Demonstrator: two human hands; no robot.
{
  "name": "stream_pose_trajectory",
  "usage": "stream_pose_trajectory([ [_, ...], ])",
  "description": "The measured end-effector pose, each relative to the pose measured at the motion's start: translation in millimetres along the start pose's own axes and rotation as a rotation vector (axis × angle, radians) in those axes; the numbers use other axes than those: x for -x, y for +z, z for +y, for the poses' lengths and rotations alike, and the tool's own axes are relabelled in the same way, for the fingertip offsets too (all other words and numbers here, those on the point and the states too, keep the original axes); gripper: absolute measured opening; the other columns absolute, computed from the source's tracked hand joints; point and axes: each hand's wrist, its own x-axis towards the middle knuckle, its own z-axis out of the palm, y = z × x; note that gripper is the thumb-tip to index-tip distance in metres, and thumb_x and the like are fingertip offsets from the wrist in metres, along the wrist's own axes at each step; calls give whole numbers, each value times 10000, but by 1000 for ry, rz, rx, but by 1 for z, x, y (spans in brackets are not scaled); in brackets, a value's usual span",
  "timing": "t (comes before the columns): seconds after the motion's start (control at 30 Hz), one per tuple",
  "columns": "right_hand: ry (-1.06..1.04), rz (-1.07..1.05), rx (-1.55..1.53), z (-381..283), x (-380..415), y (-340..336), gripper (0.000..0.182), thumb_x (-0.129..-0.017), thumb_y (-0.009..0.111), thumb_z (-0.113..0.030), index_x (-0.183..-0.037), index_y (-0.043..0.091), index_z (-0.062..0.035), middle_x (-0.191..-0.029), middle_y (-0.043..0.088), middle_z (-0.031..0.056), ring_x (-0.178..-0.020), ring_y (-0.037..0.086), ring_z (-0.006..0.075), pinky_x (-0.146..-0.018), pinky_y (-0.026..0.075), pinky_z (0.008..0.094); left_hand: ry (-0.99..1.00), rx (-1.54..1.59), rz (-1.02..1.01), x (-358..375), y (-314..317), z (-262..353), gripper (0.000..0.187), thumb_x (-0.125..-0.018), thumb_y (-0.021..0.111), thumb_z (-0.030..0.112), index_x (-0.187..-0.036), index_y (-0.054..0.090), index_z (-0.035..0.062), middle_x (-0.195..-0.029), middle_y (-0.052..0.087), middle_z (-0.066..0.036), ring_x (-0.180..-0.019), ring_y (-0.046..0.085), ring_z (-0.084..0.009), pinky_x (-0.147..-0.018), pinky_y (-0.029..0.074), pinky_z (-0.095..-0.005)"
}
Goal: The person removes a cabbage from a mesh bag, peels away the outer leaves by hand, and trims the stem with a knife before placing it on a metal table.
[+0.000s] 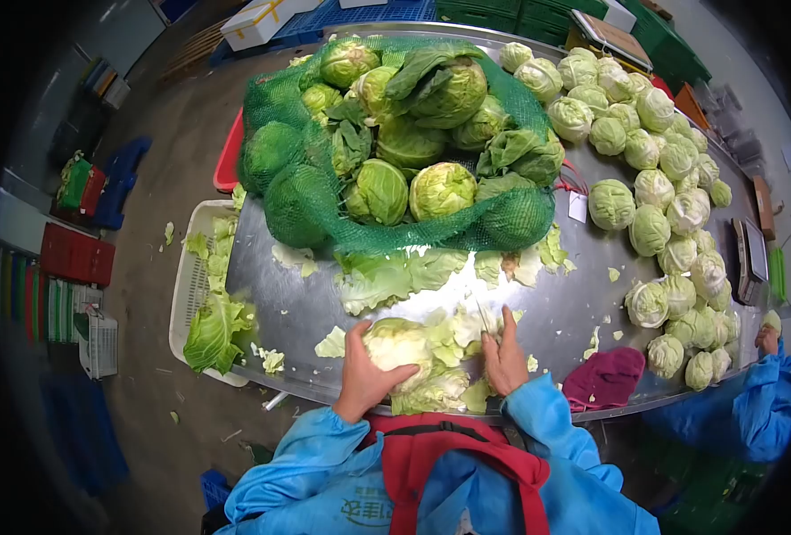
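Observation:
A pale, partly stripped cabbage (397, 348) sits at the front of the metal table, with loose leaves beside and below it. My left hand (364, 370) grips its left side, thumb across the front and fingers at the back. Just right of the leaves is my right hand (503, 358), its index finger stretched forward. From its thumb side a thin knife (482, 316) points away from me, hard to make out against the glare. Behind both hands, a green mesh bag (311, 209) lies opened around several untrimmed cabbages (378, 192).
Trimmed cabbages (650, 192) are piled along the right side. A white crate (186, 285) with discarded leaves stands at the left edge. A maroon cloth (605, 379) lies front right, near another person's hand (767, 340). A scale (752, 251) stands at far right.

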Motion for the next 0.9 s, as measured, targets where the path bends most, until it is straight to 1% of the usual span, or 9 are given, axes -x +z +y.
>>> stream_pose_trajectory([
  [0.1, -211, -261, 35, -54, 0, 10, 601, -955, 478, -266, -1433, 243, 13, -1333, 439, 321, -1193, 494, 433, -1004, 393, 406, 184, -110, -83, -19, 4, 16, 992, -553, 877, 332, -1285, 342, -69, -1283, 393, -237, -1188, 439, -380, -1003, 383, -420],
  [0.2, -438, -425, 129, -35, -18, 35, 587, -965, 471, -264, -1439, 250, 2, -1404, 351, 321, -1277, 405, 436, -1056, 349, 396, 299, -297, 70, -21, 11, 22, 1037, -537, 885, 378, -1283, 327, -76, -1307, 370, -252, -1231, 396, -377, -1039, 344, -434],
  [0.33, -493, -521, 134, -41, -16, 30, 583, -977, 446, -315, -1445, 252, -27, -1410, 321, 337, -1293, 372, 450, -1066, 341, 414, 107, -223, 118, 3, 14, 13, 1044, -542, 886, 397, -1279, 320, -81, -1293, 373, -256, -1227, 391, -368, -1043, 331, -441],
  [0.43, -333, -622, 285, -69, -13, 20, 556, -987, 429, -324, -1455, 273, -68, -1456, 275, 306, -1295, 383, 439, -1061, 360, 397, -56, -14, -21, -2, 13, 18, 955, -558, 881, 392, -1213, 359, -67, -1180, 431, -239, -1115, 460, -367, -960, 394, -430],
  [0.57, -258, -628, 346, -72, -24, 22, 531, -981, 440, -322, -1448, 302, -109, -1428, 315, 313, -1235, 442, 447, -1026, 397, 410, 30, -58, -24, -7, 17, 17, 924, -545, 885, 370, -1190, 377, -53, -1134, 446, -230, -1073, 477, -371, -927, 412, -427],
  [0.67, -214, -547, 255, -60, -44, 28, 492, -979, 440, -308, -1407, 352, -82, -1293, 473, 304, -1151, 530, 395, -952, 446, 416, 125, -162, -1, -5, 18, 15, 939, -530, 890, 352, -1206, 377, -52, -1166, 442, -239, -1110, 463, -385, -958, 400, -420],
  [0.73, 166, -454, 37, -27, -75, 34, 432, -971, 437, -306, -1348, 396, -99, -1043, 607, 261, -952, 604, 402, -837, 471, 443, 319, -200, -58, -5, 16, 13, 979, -528, 894, 333, -1255, 358, -47, -1219, 435, -239, -1165, 445, -375, -997, 382, -407],
  [0.83, -30, -230, -137, 7, -71, 46, 400, -979, 428, -301, -1306, 444, -72, -912, 630, 239, -939, 614, 370, -820, 463, 413, 207, -60, -139, -27, -8, 6, 1031, -543, 892, 321, -1322, 320, -40, -1265, 429, -240, -1198, 437, -360, -1028, 363, -401],
  [0.9, 78, -255, -153, -4, -50, 36, 392, -977, 447, -300, -1295, 466, -70, -959, 624, 247, -930, 616, 348, -822, 459, 392, 133, 8, -106, -27, -22, -2, 1033, -564, 885, 318, -1349, 314, -33, -1270, 437, -231, -1186, 454, -340, -1023, 372, -397],
])
